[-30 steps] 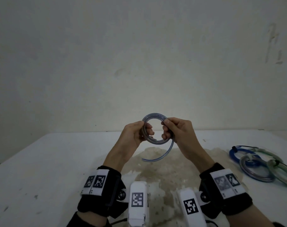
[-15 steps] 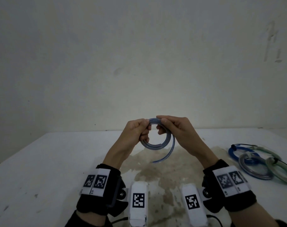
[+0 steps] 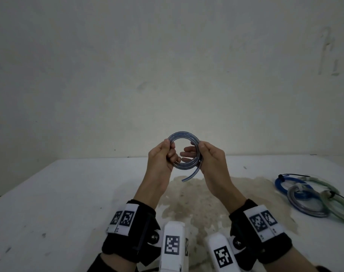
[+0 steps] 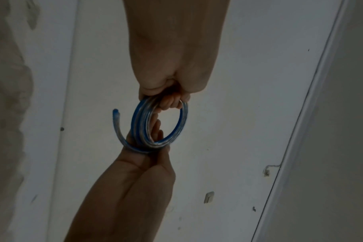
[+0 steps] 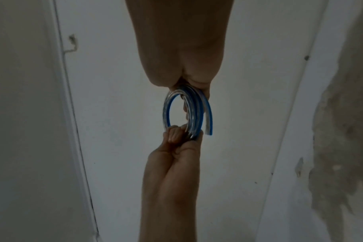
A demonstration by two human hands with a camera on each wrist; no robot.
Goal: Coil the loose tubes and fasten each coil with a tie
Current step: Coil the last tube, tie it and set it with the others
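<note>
Held up in the air above the bench, in front of the pale wall: one clear tube with a blue stripe, wound into a round coil of several turns. Left hand on the left side of the coil, fingers curled around the turns, grip closed on the tube. Right hand on the right side, thumb on the outside and fingers passing through the ring, grip also closed on the tube. One loose end curving out below the coil, not yet wound in. No tie visible on this coil. Far right on the bench, well apart from the hands: finished coils, blue, grey and green, overlapping each other. Brownish stain on the bench under the hands. Black bands with printed markers on both wrists.
</note>
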